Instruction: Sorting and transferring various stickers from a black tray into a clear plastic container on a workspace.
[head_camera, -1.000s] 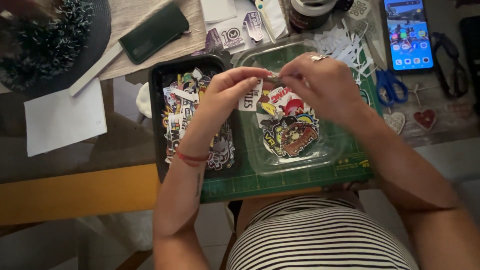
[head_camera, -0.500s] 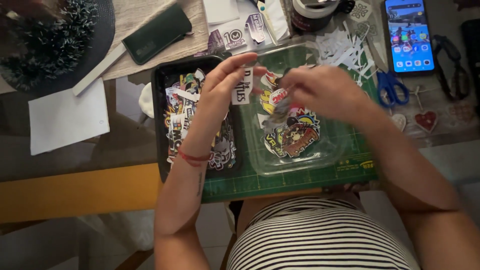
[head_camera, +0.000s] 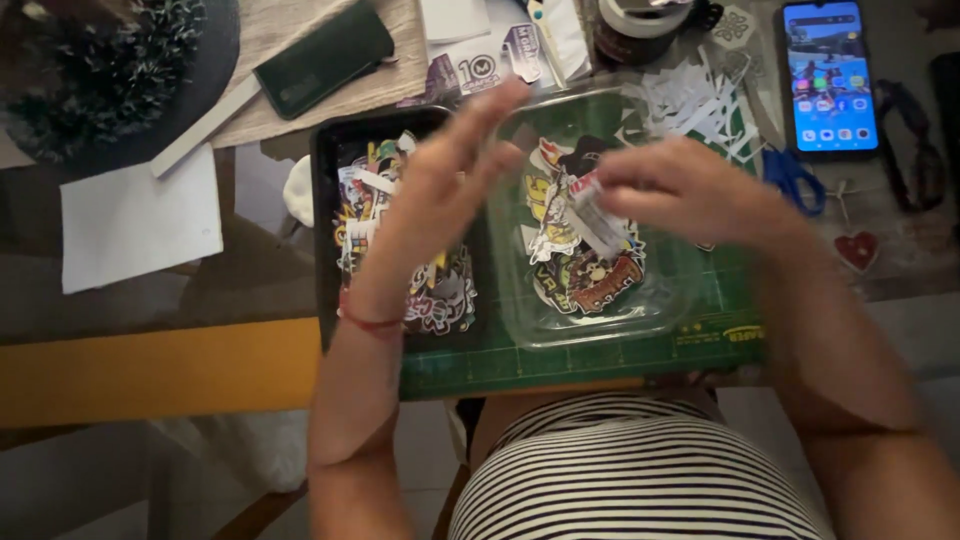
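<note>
Head view: left hand (head_camera: 440, 195) has let go and now spreads open above the black tray (head_camera: 325, 200); right hand (head_camera: 690, 190) still pinches a sticker (head_camera: 590, 205) over the clear tray (head_camera: 600, 325), right of it.

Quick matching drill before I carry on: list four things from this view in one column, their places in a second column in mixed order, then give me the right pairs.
Things:
1. black tray
2. clear plastic tray
3. phone
4. blue scissors

Places:
A. lit screen up, at the far right of the table
B. under the right hand, on the green cutting mat
C. between the mat and the phone
D. under the left hand, full of stickers

Pairs: 1-D, 2-B, 3-A, 4-C
</note>
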